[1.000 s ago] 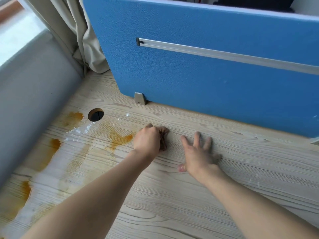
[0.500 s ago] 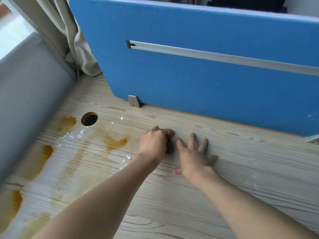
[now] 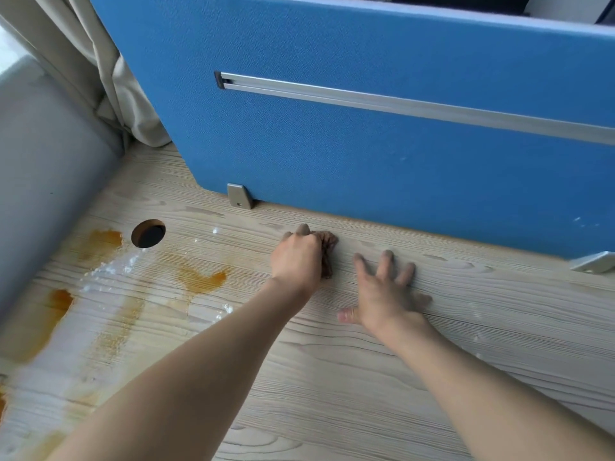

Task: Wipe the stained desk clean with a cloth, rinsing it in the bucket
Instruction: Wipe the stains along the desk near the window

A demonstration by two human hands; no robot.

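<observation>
My left hand [image 3: 298, 259] grips a bunched brown cloth [image 3: 328, 251] and presses it on the light wood-grain desk [image 3: 332, 377], near the foot of the blue partition. My right hand [image 3: 382, 291] lies flat on the desk just right of the cloth, fingers spread. Orange-brown stains [image 3: 203, 277] spread over the desk's left part, with wet streaks and white foam [image 3: 113, 267] among them. No bucket is in view.
A blue partition [image 3: 366, 154] with a silver rail [image 3: 399, 104] stands along the desk's far edge on metal brackets [image 3: 239, 196]. A round cable hole [image 3: 148, 233] opens at the left. A grey wall [image 3: 43, 181] and beige curtain [image 3: 109, 81] bound the left side.
My left hand with the cloth has shifted right along the desk, away from the orange stain and closer to my right hand. The right hand stays flat in place.
</observation>
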